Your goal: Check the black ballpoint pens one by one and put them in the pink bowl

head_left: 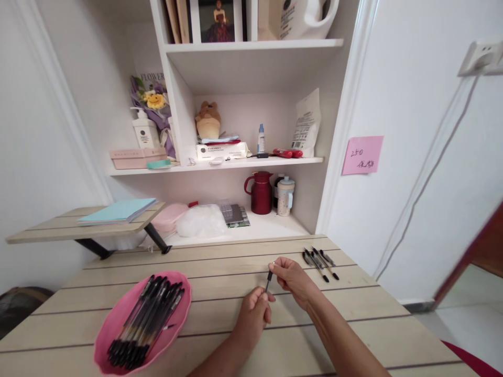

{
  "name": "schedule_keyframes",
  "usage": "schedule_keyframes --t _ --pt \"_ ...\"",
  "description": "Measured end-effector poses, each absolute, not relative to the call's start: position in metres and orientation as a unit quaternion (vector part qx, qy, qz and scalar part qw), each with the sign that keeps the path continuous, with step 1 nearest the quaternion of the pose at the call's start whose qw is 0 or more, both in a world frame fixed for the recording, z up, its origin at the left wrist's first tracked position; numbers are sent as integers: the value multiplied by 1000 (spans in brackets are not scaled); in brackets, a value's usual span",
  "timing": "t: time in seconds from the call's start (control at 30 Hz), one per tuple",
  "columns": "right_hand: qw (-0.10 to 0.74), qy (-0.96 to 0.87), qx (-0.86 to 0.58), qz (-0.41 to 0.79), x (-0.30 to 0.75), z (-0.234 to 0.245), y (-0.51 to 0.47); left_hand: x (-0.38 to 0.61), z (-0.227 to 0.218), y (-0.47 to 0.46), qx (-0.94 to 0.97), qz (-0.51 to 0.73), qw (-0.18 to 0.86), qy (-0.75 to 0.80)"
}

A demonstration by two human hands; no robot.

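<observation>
A pen [269,281] with a clear barrel and a black grip is held upright between my two hands, over the middle of the table. My left hand [254,309] is closed around its lower part. The fingertips of my right hand [290,276] pinch at its upper end, where a small pale tip shows. To the right, several pen parts and black caps [320,263] lie side by side on the wood. A pink scalloped tray [181,314] on the left holds many black pens [147,319], piled lengthwise.
The slatted wooden table [220,340] meets a white shelf unit [251,52] at the back. A raised side shelf [51,225] carries blue paper [118,210]. On the lower shelf stand a red jug [261,193] and a cup [285,198]. A pink note [362,155] sticks to the right wall.
</observation>
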State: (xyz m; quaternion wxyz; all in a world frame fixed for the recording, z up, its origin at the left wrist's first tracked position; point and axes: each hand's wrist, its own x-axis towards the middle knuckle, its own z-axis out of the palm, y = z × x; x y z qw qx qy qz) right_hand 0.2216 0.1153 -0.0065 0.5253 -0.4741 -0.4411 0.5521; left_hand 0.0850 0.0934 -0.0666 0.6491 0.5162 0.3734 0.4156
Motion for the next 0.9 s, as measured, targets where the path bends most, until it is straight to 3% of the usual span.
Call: schedule_keyframes --t 0.9 --pt "541 -454 -436 557 219 -8 115 85 -59 89 511 423 653 366"
